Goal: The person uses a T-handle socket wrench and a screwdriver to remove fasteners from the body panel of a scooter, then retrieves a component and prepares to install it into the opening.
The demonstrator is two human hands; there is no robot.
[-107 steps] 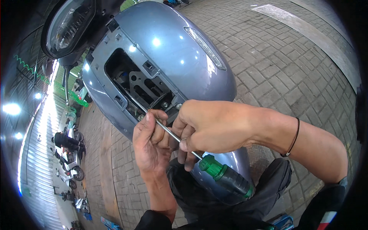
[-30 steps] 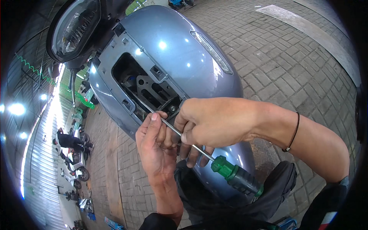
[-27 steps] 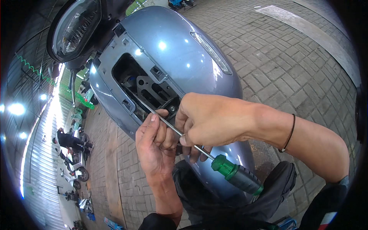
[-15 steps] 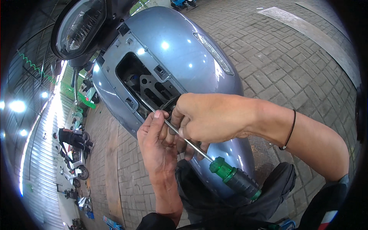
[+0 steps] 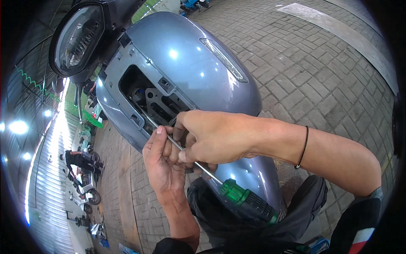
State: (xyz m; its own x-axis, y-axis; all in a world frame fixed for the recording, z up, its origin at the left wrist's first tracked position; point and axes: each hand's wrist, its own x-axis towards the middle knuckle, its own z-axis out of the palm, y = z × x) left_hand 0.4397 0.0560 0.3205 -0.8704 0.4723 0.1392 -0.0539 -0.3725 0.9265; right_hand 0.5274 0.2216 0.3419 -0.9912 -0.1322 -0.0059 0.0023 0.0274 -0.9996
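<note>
A long-shafted screwdriver [image 5: 213, 177] slants between my hands, its green and black handle hanging toward my lap. My left hand [image 5: 163, 158] is closed on the upper shaft, with the thumb lying along it. Just to the right, the fingers of my right hand [image 5: 211, 137] curl around the shaft a little lower down; whatever else they may pinch is hidden. Beyond the hands stands the glossy grey-blue front body panel [image 5: 186, 51] of a scooter. The shaft's far end points toward the rectangular opening [image 5: 137, 91] in it, where a dark metal bracket [image 5: 152, 99] shows.
The scooter's headlight [image 5: 79, 40] is at the upper left, and a clear lens strip [image 5: 224, 59] runs along the panel. Brick paving [image 5: 304, 72] surrounds the scooter. Farther left, a person [image 5: 78, 158] is beside a white scooter [image 5: 86, 186]. A green coiled hose [image 5: 91, 120] hangs behind.
The scooter, my hands and the screwdriver all sit slightly farther left in the picture. My grip on the shaft looks much the same.
</note>
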